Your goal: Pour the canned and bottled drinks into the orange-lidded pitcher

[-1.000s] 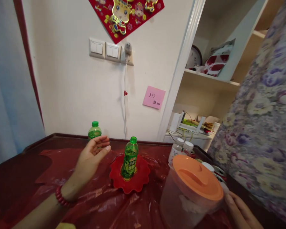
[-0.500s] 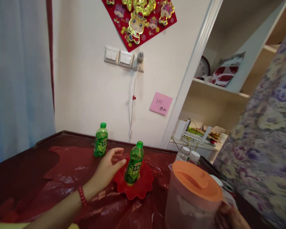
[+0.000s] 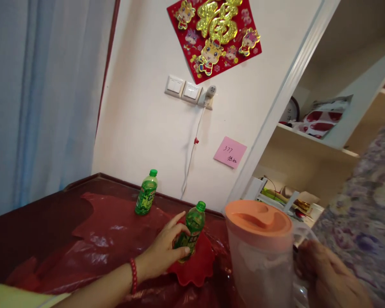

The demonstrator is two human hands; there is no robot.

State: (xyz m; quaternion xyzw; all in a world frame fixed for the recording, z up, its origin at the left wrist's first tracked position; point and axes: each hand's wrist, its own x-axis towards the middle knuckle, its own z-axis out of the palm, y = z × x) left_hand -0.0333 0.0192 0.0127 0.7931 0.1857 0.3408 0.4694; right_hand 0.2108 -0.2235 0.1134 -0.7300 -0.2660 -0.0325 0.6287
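Observation:
My left hand [image 3: 165, 248], with a red bead bracelet on its wrist, has its thumb and fingers around the lower part of a green plastic bottle [image 3: 195, 220]. That bottle stands, slightly tilted in view, on a red scalloped plate [image 3: 195, 276]. Its neck looks see-through green; whether it is capped is unclear. On the right, my right hand [image 3: 327, 269] is closed round the handle of a translucent pitcher [image 3: 259, 261] with an orange lid [image 3: 259, 218]. The pitcher's base falls outside the view. Farther back stands a second green bottle [image 3: 146, 194] with a green cap.
Red plastic sheeting [image 3: 115, 231] covers part of the dark table [image 3: 51, 222]. Behind it, a white cord [image 3: 192, 158] hangs from a wall socket. A blue curtain [image 3: 51, 94] is at left, shelves [image 3: 317, 137] and a floral curtain [image 3: 365, 214] at right.
My left hand has moved right and closed round the nearer bottle. The pitcher in my right hand has come up, hiding the jars behind it. The camera view has shifted.

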